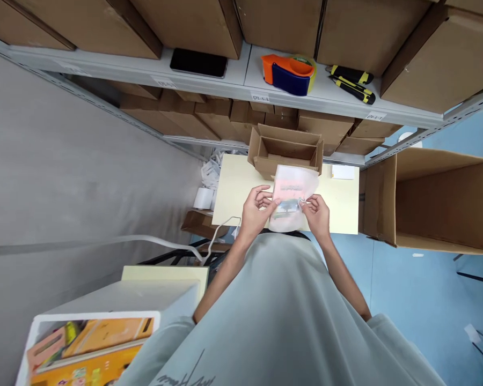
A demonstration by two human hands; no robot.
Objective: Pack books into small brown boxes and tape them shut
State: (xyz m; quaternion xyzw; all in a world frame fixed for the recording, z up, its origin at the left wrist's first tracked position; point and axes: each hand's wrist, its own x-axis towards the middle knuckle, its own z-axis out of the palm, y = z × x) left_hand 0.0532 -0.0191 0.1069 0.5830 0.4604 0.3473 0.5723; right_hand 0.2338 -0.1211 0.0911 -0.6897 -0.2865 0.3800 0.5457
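Between my two hands is a frosted, see-through plastic bag (292,185) with a red, white and blue-green printed item showing through it. My left hand (258,210) grips its left edge, thumb on top and fingers curled beside it. On the other side, the fingertips of my right hand (317,213) pinch the bag's right edge, where the film bunches up. Just beyond the bag stands an open cardboard box (285,133), flaps up. All of this is over a pale yellow table (235,185). What the printed item is, I cannot make out.
A small white box (343,172) lies at the table's right. Above, a shelf holds a phone (198,62), a tape dispenser (288,74) and box cutters (352,84). A large open carton (443,201) stands right; a white bin (92,348) of packets sits lower left.
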